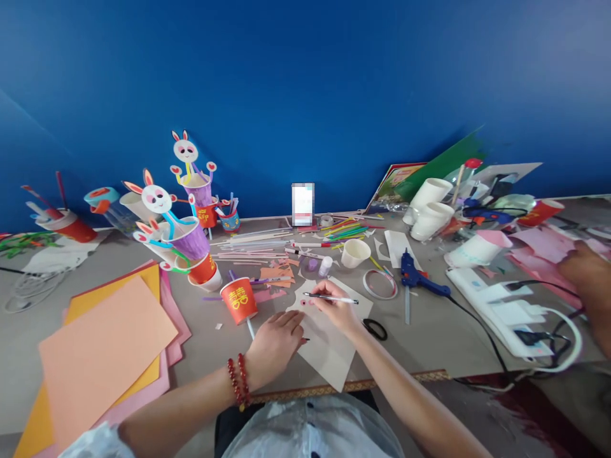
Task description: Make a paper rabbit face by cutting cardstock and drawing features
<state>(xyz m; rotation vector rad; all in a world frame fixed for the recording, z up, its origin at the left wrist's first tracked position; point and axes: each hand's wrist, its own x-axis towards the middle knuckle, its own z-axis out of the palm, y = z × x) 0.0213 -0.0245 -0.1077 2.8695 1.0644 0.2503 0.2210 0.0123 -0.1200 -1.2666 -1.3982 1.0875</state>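
My right hand (pixel 335 308) grips a pen (pixel 331 297) with a clear barrel and dark tip, held nearly level over a white sheet of paper (pixel 329 346). Small pink marks show on the sheet beside the pen tip. Lying over the sheet's left edge, my left hand (pixel 274 343) has its fingers stretched out and a red bead bracelet at the wrist. A small dark tip pokes out by its thumb; whether the hand holds it I cannot tell. A red paper cup (pixel 238 301) with a gold emblem stands just left, and black scissors (pixel 375 329) lie partly under the sheet.
Rabbit figures on purple and red cups (pixel 191 238) stand left, behind stacked coloured paper (pixel 109 350). A blue glue gun (pixel 420 277), tape roll (pixel 380 284) and power strip (pixel 499 312) are right. Another person's hand (pixel 585 273) reaches in far right. A phone (pixel 303 205) stands behind.
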